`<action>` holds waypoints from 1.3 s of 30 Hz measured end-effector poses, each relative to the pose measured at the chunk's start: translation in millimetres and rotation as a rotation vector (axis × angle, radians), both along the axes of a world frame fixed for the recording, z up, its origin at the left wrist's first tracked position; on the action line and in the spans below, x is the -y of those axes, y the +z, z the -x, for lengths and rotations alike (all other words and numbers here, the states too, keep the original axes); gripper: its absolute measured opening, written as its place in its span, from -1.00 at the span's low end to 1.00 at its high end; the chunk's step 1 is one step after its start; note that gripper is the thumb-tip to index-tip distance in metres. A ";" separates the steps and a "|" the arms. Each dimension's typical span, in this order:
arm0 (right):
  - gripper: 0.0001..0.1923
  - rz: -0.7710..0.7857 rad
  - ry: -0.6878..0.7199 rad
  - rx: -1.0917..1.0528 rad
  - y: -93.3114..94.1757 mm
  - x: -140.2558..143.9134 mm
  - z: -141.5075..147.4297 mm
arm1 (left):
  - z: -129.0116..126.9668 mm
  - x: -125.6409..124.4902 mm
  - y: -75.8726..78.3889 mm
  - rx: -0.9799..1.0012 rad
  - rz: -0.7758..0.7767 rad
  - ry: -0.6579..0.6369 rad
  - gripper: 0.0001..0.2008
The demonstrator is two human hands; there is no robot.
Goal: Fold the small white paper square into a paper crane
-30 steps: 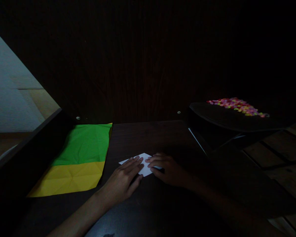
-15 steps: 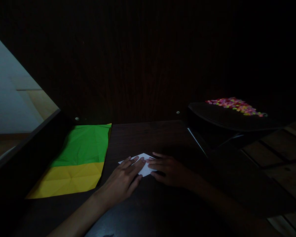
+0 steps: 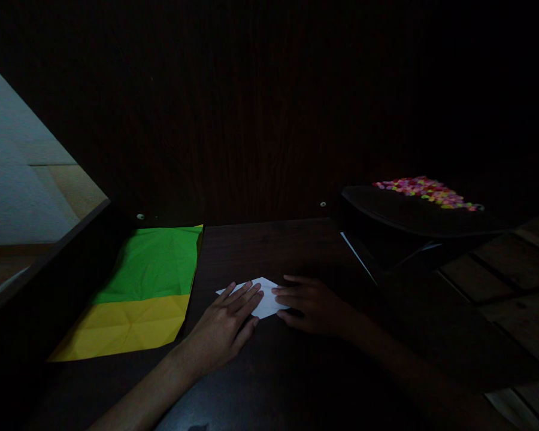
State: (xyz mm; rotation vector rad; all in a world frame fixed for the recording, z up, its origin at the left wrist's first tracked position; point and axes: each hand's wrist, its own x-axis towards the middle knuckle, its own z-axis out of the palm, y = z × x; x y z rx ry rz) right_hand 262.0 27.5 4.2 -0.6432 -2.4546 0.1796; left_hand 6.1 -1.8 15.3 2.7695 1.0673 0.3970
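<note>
A small white folded paper lies on the dark wooden table. My left hand rests flat on the paper's left part, fingers spread and pressing down. My right hand lies at the paper's right edge, its fingertips touching the paper. Most of the paper is hidden under both hands. The scene is very dim.
Creased green and yellow paper sheets lie to the left on the table. At the right stands a dark box with a heap of small colourful pieces on top. A dark wooden panel rises behind.
My right hand has slid slightly to the right along the paper's edge, leaving more white paper showing between the hands. My left hand has stayed pressed on it.
</note>
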 end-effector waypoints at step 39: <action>-0.64 0.032 -0.098 0.164 6.4 2.9 8.9 | 0.4 0.5 -2.4 0.006 -0.023 0.023 -0.46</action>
